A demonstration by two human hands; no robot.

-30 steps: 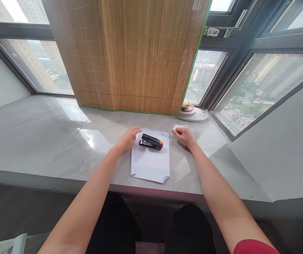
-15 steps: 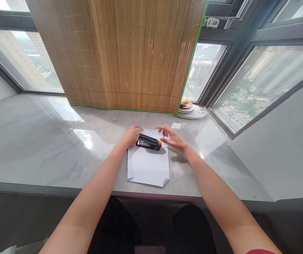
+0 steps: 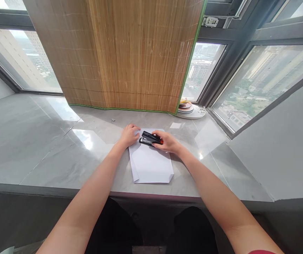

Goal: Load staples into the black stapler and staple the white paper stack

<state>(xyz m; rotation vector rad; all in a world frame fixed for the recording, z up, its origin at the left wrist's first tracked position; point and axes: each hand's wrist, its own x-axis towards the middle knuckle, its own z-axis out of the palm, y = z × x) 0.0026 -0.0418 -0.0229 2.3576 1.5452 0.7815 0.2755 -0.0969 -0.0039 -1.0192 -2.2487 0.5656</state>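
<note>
A black stapler [image 3: 148, 139] with an orange-red end lies slantwise over the upper part of a white sheet of paper [image 3: 151, 165]. My right hand [image 3: 167, 141] is closed around the stapler's right end, thumb on the near side and fingers on the far side. At the paper's upper left corner rests my left hand [image 3: 130, 135], thumb and forefinger apart, just left of the stapler and not gripping it. The paper's left edge and lower right corner are folded or curled. Whether it is one sheet or a stack, I cannot tell.
The paper lies on a grey marble-look sill [image 3: 61, 155], its front edge near my knees. Behind hangs a bamboo mat [image 3: 130, 56] with green edging. Stacked plates [image 3: 188, 109] stand at the back right by the windows. A small scrap [image 3: 112, 120] lies at the back.
My right hand has moved left and closed on the stapler. The stapler has shifted slightly right and away from me. The paper has turned a little, its near end swinging right.
</note>
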